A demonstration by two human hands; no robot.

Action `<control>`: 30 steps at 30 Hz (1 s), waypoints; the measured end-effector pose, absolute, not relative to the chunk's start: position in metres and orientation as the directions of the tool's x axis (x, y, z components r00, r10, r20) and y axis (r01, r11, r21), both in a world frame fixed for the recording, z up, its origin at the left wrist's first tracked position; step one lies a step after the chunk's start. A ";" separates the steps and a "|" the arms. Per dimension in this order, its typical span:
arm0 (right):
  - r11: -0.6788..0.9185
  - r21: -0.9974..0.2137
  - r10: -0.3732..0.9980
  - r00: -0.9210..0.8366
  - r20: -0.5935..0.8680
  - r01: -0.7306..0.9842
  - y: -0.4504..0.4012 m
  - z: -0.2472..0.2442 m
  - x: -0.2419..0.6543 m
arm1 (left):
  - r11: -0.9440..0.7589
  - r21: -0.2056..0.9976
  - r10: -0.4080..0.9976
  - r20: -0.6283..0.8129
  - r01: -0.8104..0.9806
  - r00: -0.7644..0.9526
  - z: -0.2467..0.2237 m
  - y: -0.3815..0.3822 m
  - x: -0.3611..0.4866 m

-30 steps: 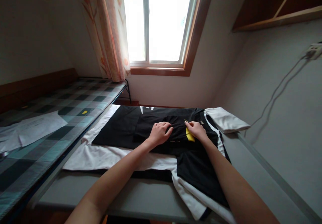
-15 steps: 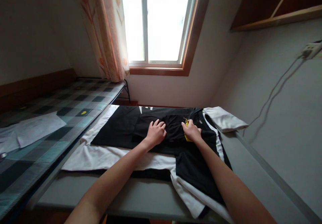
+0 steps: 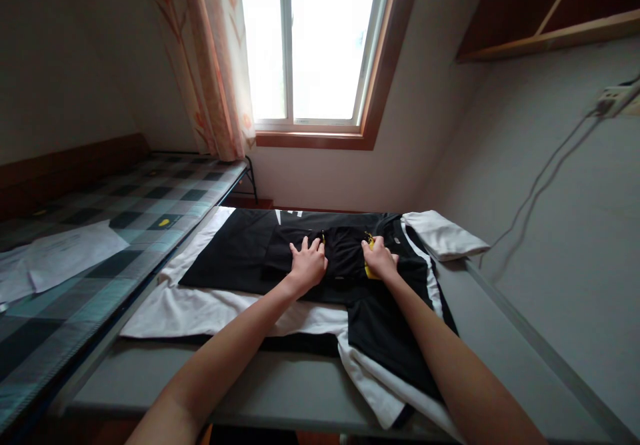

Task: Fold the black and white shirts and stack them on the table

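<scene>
A black and white T-shirt (image 3: 225, 248) lies spread on a grey table (image 3: 240, 385), its sleeves toward the right end. On top of it is a smaller black folded garment (image 3: 345, 248) with yellow print at its right end and a speck of yellow near its middle. My left hand (image 3: 309, 263) lies on this garment with the fingers spread, pressing it down. At its right end my right hand (image 3: 381, 258) has its fingers curled over the yellow-printed edge. The fingertips' exact hold there is partly hidden.
A bed with a checked mattress (image 3: 165, 191) runs along the left, with white papers (image 3: 65, 255) on it. Behind are a curtain (image 3: 205, 65) and a window (image 3: 325, 45). A cable (image 3: 545, 171) hangs from a socket on the right wall, below a wooden shelf (image 3: 550, 41).
My left hand has shifted slightly left with its fingers more spread, uncovering a bit of yellow beside it. My right hand stays at the yellow print.
</scene>
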State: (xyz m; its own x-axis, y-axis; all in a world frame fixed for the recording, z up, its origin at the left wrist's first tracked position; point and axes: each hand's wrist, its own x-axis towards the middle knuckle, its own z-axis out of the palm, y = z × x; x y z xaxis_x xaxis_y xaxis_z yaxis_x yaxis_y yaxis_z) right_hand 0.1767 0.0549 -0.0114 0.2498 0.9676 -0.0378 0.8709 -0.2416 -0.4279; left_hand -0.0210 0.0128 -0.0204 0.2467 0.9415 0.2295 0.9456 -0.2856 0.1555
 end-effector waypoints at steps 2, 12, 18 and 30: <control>-0.255 -0.433 0.964 0.263 -0.043 0.864 0.055 -0.011 0.176 | -0.301 0.161 0.938 0.227 0.940 0.261 -0.020 0.014 -0.023; -0.231 -0.436 0.972 0.225 -0.066 0.870 0.059 -0.009 0.185 | -0.590 0.180 0.780 0.376 0.787 0.499 -0.016 0.022 -0.033; -0.093 -0.714 0.991 0.135 0.002 0.694 0.069 -0.014 0.201 | -0.620 0.153 0.777 0.256 0.769 0.575 -0.029 0.022 -0.033; -0.109 -0.987 0.991 0.094 -0.098 0.119 0.063 0.018 0.232 | -0.478 0.675 0.871 0.446 0.562 0.204 -0.001 0.032 -0.031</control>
State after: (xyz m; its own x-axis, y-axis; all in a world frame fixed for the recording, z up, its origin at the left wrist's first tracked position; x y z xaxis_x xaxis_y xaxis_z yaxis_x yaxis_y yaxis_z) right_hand 0.2320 0.0633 0.0177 0.0935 0.9908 -0.0983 0.1193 -0.1091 -0.9868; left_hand -0.0305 0.0316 -0.0015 0.2043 0.8713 0.4462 0.5619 -0.4776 0.6754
